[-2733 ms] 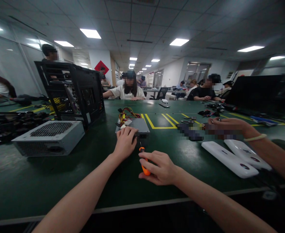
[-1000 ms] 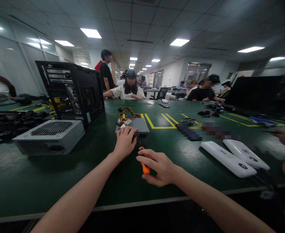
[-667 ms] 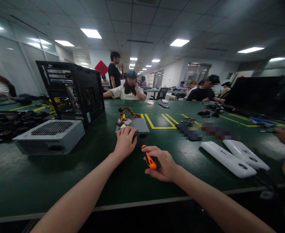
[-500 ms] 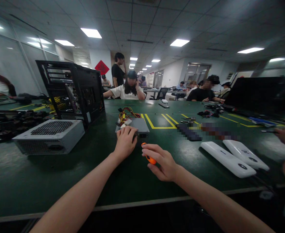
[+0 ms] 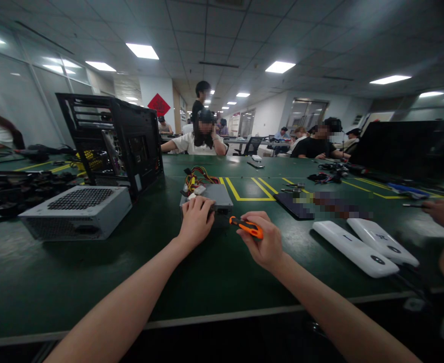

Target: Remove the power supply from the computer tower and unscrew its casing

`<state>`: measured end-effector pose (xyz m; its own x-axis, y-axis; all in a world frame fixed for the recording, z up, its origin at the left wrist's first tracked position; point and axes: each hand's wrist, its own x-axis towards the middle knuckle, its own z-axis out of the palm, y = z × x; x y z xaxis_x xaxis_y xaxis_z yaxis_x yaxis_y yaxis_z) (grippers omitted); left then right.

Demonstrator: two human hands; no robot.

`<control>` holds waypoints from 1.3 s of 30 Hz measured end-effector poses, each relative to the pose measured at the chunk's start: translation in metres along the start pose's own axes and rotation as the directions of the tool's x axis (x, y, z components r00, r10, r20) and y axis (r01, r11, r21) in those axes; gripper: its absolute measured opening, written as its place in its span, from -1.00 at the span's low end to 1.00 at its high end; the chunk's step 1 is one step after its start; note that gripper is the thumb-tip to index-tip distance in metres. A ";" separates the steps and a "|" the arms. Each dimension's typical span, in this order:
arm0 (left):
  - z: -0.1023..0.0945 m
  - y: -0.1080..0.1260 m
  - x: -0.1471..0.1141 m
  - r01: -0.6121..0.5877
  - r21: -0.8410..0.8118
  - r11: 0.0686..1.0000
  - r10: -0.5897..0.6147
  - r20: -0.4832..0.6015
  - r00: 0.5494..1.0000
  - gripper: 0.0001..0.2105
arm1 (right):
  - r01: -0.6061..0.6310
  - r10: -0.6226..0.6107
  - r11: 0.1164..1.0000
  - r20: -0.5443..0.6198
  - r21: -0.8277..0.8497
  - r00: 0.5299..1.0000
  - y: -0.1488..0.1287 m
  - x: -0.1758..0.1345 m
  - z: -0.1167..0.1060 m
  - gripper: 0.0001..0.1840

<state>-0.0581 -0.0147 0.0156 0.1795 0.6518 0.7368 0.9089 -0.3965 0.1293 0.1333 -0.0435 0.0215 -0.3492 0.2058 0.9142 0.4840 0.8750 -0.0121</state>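
Dim interior lit by white ceiling panels; soft glare on the worktop, left and right; edges stretched, right ceiling corner darkened, local pixelation.

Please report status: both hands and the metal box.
Left hand on grey rectangular metal box. Right hand gripping orange-and-black screwdriver, tip indistinct. Left hand partly hides box.

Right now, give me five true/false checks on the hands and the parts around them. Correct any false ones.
1. The right hand holds an orange-and-black tool. True.
2. The left hand rests on the mesh-topped box. False: it is on the grey power supply with coloured cables.
3. The black computer case stands left of the left hand. True.
4. Both white devices lie left of the right hand. False: they lie to its right.
5. The coloured cables lie beyond the left hand. True.
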 end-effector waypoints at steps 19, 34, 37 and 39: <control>0.001 0.002 0.001 0.018 0.020 1.000 -0.019 0.017 1.000 -0.75 | -0.146 0.155 0.987 -0.155 0.069 0.976 0.004 0.005 0.008 -0.62; 0.002 0.001 0.000 0.013 0.004 1.000 -0.013 -0.011 1.000 -0.75 | 0.036 -0.037 0.997 -0.010 -0.071 0.999 -0.005 0.000 0.006 -0.72; 0.002 0.001 0.000 0.015 -0.002 1.000 -0.015 -0.013 1.000 -0.74 | 0.077 -0.070 0.994 0.081 -0.077 0.994 -0.008 -0.003 0.006 -0.77; 0.002 0.002 -0.001 0.006 -0.010 1.000 -0.006 -0.013 1.000 -0.70 | 0.121 -0.103 0.985 0.144 -0.124 0.984 -0.010 -0.004 0.007 -0.83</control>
<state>-0.0560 -0.0147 0.0140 0.1687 0.6456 0.7448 0.9061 -0.3990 0.1406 0.1243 -0.0504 0.0153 -0.5091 0.1755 0.8426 0.5340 0.8322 0.1492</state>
